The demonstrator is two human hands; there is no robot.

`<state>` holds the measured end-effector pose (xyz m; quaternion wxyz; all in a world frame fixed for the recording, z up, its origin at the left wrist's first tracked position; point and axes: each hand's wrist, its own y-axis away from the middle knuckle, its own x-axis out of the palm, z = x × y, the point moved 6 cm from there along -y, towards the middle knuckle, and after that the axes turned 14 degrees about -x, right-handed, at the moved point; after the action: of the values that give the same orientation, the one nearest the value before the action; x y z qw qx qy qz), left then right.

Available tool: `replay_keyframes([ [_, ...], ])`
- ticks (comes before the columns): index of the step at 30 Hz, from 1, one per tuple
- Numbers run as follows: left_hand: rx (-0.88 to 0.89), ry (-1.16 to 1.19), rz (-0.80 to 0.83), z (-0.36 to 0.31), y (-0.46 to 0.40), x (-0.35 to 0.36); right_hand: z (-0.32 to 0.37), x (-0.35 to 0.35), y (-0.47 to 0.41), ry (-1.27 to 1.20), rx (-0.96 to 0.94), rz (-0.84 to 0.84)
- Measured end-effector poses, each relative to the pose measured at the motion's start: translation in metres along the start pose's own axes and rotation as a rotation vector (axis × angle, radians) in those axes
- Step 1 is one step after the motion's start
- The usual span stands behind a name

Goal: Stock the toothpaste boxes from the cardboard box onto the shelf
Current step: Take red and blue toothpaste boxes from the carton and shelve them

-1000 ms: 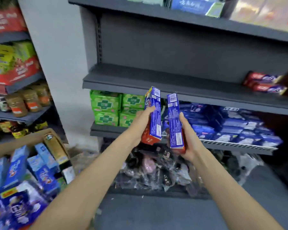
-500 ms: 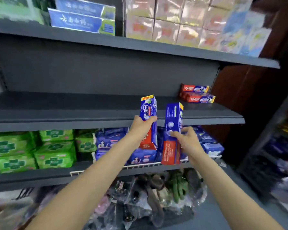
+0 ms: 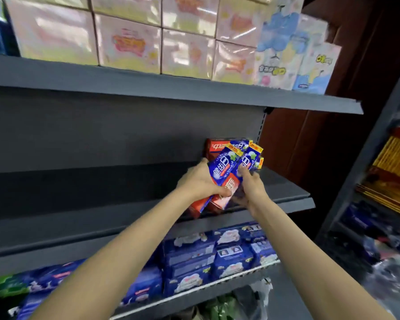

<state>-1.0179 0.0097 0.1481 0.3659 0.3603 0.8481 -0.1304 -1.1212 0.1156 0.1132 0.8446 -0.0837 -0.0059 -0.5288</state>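
Observation:
My left hand (image 3: 200,181) grips a blue and red toothpaste box (image 3: 221,172), tilted with its top end leaning right. My right hand (image 3: 252,188) holds a second toothpaste box (image 3: 251,159) right beside it, the two boxes touching. Both are over the right end of the grey middle shelf (image 3: 286,188). Behind them, against the shelf's back panel, lies a stack of red and blue toothpaste boxes (image 3: 216,146), partly hidden by the held ones. The cardboard box is out of view.
The shelf above carries pink and blue wrapped tissue packs (image 3: 187,51). The shelf below holds blue packs (image 3: 226,257) behind a white wire rail. A brown wall and another rack with yellow goods (image 3: 393,162) stand to the right.
Both hands have carried the two boxes up and right, from in front of the lower shelf to the middle shelf's right end, and tilted them together. The view swung right and closer.

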Motion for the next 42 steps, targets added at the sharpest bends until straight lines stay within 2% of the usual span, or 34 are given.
replay_keyframes([
  [9, -0.15, -0.171, -0.203, -0.047, -0.061, 0.015, -0.007, -0.017, -0.102, -0.201, 0.064, 0.127],
  [14, -0.118, -0.222, -0.272, -0.069, -0.087, 0.021, -0.002, -0.025, -0.152, -0.205, 0.043, 0.162],
  [16, -0.096, -0.219, -0.3, -0.076, -0.096, 0.02, -0.001, -0.024, -0.164, -0.145, 0.02, 0.248],
  [18, -0.086, -0.226, -0.314, -0.08, -0.104, 0.018, 0.008, -0.027, -0.172, 0.048, -0.057, 0.316],
  [20, -0.089, -0.255, -0.319, -0.084, -0.111, 0.017, 0.022, -0.042, -0.183, 0.553, -0.21, 0.267],
  [22, -0.089, -0.303, -0.314, -0.091, -0.118, 0.016, 0.045, -0.058, -0.187, 1.039, -0.458, 0.083],
  [23, -0.083, -0.328, -0.301, -0.094, -0.122, 0.016, 0.052, -0.059, -0.19, 1.155, -0.606, 0.053],
  [24, -0.075, -0.352, -0.285, -0.096, -0.125, 0.016, 0.055, -0.056, -0.195, 1.221, -0.73, 0.101],
  [25, -0.07, -0.372, -0.272, -0.098, -0.128, 0.016, 0.051, -0.052, -0.203, 1.249, -0.794, 0.229],
  [27, -0.072, -0.389, -0.257, -0.099, -0.133, 0.017, 0.039, -0.045, -0.217, 1.211, -0.784, 0.56],
  [29, -0.073, -0.399, -0.265, -0.098, -0.137, 0.018, 0.031, -0.043, -0.227, 1.189, -0.772, 0.74],
  [31, -0.074, -0.391, -0.308, -0.097, -0.14, 0.018, 0.028, -0.043, -0.237, 1.124, -0.805, 0.732],
  [34, -0.106, -0.339, -0.375, -0.092, -0.142, 0.016, 0.029, -0.039, -0.25, 1.01, -0.826, 0.619],
  [39, -0.143, -0.474, -0.307, -0.081, -0.143, 0.023, 0.013, -0.027, -0.274, 1.039, -0.717, 0.615],
  [42, -0.155, -0.502, -0.316, -0.078, -0.142, 0.023, 0.005, -0.025, -0.281, 1.127, -0.714, 0.59],
])
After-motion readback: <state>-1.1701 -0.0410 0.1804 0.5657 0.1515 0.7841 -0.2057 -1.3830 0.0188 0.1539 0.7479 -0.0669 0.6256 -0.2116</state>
